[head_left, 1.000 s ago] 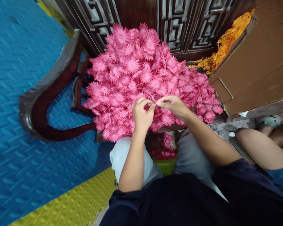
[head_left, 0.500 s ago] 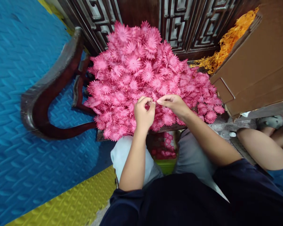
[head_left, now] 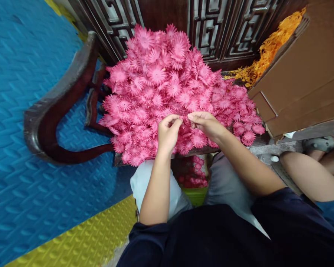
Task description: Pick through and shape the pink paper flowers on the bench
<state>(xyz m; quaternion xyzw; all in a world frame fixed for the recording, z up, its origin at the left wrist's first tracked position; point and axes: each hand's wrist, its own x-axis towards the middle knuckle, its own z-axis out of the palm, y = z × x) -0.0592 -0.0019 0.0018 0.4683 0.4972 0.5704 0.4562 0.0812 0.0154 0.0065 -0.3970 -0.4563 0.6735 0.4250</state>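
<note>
A large heap of pink artificial flowers (head_left: 167, 81) covers the dark wooden bench (head_left: 206, 150). Over the heap's front part, my left hand (head_left: 169, 131) is closed, thumb and forefinger pinched together; whatever lies between the fingertips is too small to name. Just right of it, my right hand (head_left: 204, 124) is closed in a similar pinch, its content also too small to make out. A narrow gap separates the two sets of fingertips. More pink flowers (head_left: 199, 170) show below the bench, between my knees, above a green container edge (head_left: 195, 196).
A curved dark armrest (head_left: 48, 126) stands at the left, over blue matting (head_left: 11, 148). On the right is a cardboard box (head_left: 303, 70) beside orange strands (head_left: 269, 44). Another person's bare leg (head_left: 311, 174) and a clear bottle (head_left: 267, 158) are at the lower right.
My fingertips have moved slightly farther apart, the right hand shifting a little to the right. Both hands stay pinched over the flowers.
</note>
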